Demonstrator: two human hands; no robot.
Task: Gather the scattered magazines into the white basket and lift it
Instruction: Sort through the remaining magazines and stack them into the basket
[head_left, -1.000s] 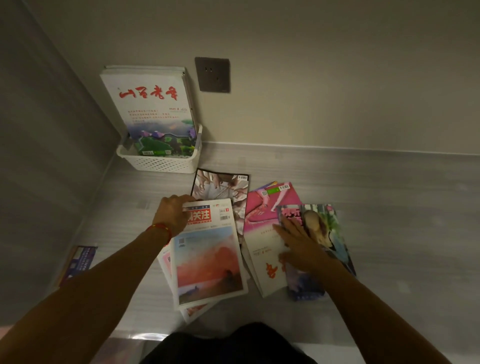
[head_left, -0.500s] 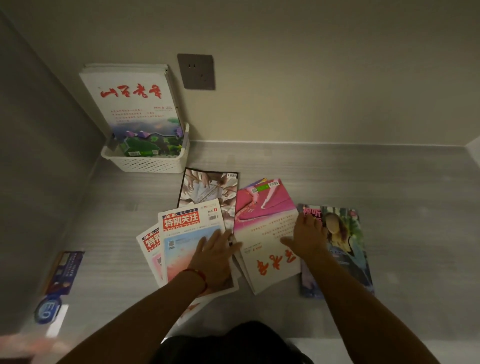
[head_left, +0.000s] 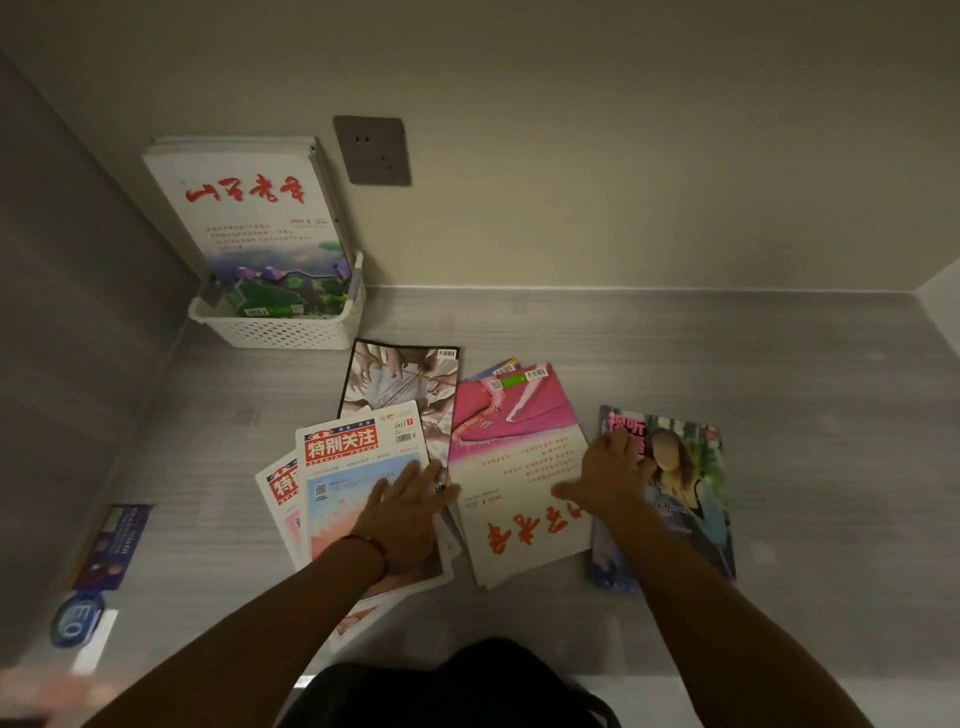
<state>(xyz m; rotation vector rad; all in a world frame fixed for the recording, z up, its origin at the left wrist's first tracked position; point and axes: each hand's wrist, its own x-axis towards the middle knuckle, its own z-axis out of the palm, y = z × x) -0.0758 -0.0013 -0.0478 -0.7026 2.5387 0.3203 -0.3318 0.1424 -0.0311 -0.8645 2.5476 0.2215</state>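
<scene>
The white basket (head_left: 291, 328) stands in the far left corner with several magazines (head_left: 249, 208) upright in it, leaning on the wall. Several more magazines lie scattered on the grey floor. My left hand (head_left: 402, 512) rests flat, fingers spread, on a red-titled magazine (head_left: 353, 467) that tops a small pile. My right hand (head_left: 605, 475) lies flat where the pink-and-white magazine (head_left: 514, 457) meets a magazine with a woman on its cover (head_left: 685, 493). A dark magazine showing hands (head_left: 402, 379) lies behind them.
A grey wall socket (head_left: 371, 150) sits just right of the basket. A blue leaflet (head_left: 111, 545) and a round blue sticker (head_left: 77, 621) lie by the left wall. My dark-clothed knee (head_left: 452, 686) fills the bottom centre. Bare floor stretches to the right.
My left hand came back from the top of the red-titled magazine and settled flat on its lower half. My right hand shifted slightly right along the magazine edges. The magazines stayed roughly where they were.
</scene>
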